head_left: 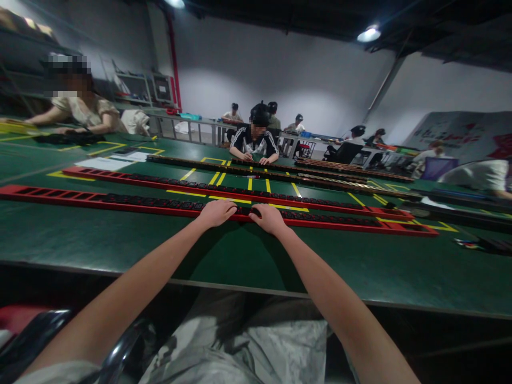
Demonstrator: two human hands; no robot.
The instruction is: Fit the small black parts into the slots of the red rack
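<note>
A long red tray (80,200) filled with small black parts lies across the green table (120,240) in front of me. My left hand (217,212) and my right hand (269,217) rest side by side on the near edge of this tray, fingers curled down onto the black parts. What the fingertips pinch, if anything, is hidden. A second red tray (120,176) with black parts lies parallel just behind the first.
Darker long trays (224,165) lie further back. White paper sheets (104,163) sit at the left. A person in a black and white jacket (254,143) works opposite, another person (82,109) at far left. Yellow tape lines (218,178) mark the table.
</note>
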